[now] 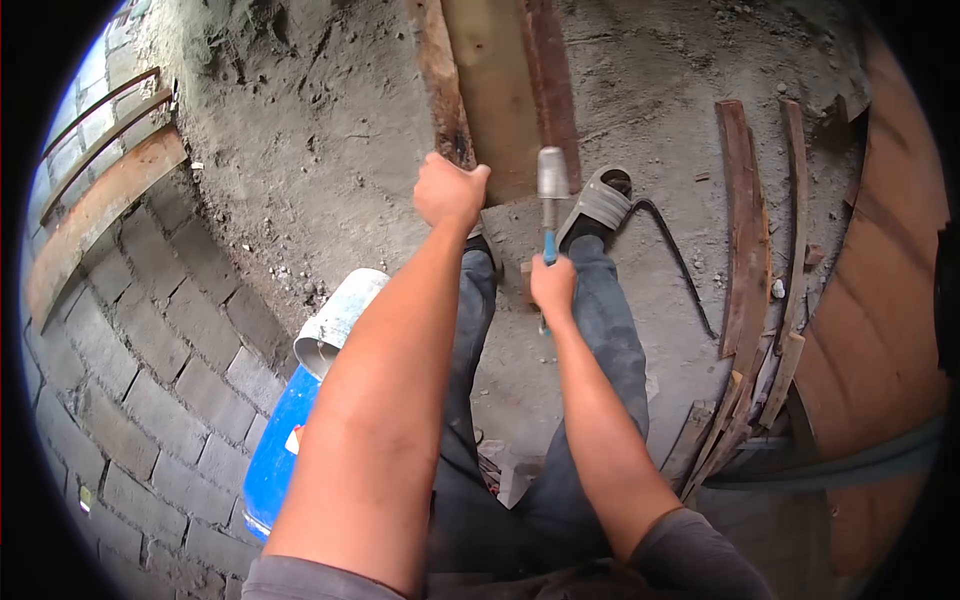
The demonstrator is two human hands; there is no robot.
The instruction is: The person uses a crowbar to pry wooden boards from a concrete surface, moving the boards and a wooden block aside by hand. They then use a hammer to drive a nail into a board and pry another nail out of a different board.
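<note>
My right hand (552,285) is closed round the handle of a hammer (552,175), whose grey head points away from me and looks blurred. Part of the grip shows blue. My left hand (450,190) is closed at the near end of a narrow, rough-edged wooden strip (438,80), its fingers hidden underneath. Beside that strip runs a wide pale board (493,95), with a reddish-brown strip (550,90) along its right side. The board's near end lies between my feet, close beyond the hammer.
Left of my legs stand a blue container (275,450) and a whitish bucket (345,310). A grey block wall (160,370) rises at the left. Several loose planks (738,220) and a bent dark bar (680,255) lie right, near a brown panel (880,250).
</note>
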